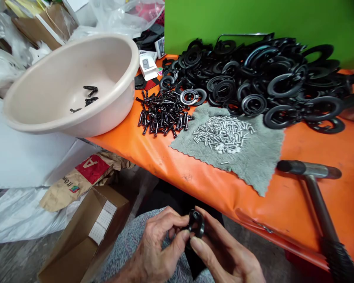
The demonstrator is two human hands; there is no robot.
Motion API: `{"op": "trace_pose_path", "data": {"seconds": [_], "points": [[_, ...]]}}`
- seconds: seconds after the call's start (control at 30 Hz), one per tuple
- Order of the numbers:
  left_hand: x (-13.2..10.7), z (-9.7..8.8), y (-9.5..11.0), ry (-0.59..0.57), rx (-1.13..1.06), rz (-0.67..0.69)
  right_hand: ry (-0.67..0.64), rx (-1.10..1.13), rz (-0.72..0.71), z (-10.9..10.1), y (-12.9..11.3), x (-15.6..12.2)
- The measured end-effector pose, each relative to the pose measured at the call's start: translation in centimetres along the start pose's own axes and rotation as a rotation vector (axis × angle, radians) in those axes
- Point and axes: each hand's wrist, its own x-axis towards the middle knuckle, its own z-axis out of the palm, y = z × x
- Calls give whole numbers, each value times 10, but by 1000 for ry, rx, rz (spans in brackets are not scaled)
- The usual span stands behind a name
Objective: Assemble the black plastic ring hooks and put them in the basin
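Above my lap, my left hand (165, 236) and my right hand (221, 251) meet around a black ring-shaped part (198, 226). Left thumb and fingertips pinch its left side, while the right fingers wrap its other side and hide much of it. On the table ahead lies a pile of small black hinge-like pieces (165, 114). Beside it, silver pins (224, 133) are heaped on a grey-green cloth (253, 165). Behind them rises a large heap of black rings (247, 78). A few black parts (90, 94) lie inside a beige basin (61, 59).
A hammer (311, 169) lies at the right on the orange table cover (153, 149). Behind the heap stands a green panel (253, 19). Small white boxes (147, 67) sit near the basin. An open cardboard box (73, 243) and a brown paper bag (76, 181) are below at left.
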Motion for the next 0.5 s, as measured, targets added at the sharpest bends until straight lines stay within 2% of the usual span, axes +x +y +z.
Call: {"op": "trace_pose_path", "data": {"seconds": [0.17, 0.37, 0.5], "points": [[-6, 10, -6, 50, -49, -23, 45, 1, 8, 10, 11, -3], [-10, 8, -7, 68, -68, -67, 39, 40, -9, 9, 18, -7], [-9, 5, -3, 51, -83, -171, 16, 7, -34, 8, 20, -6]]}}
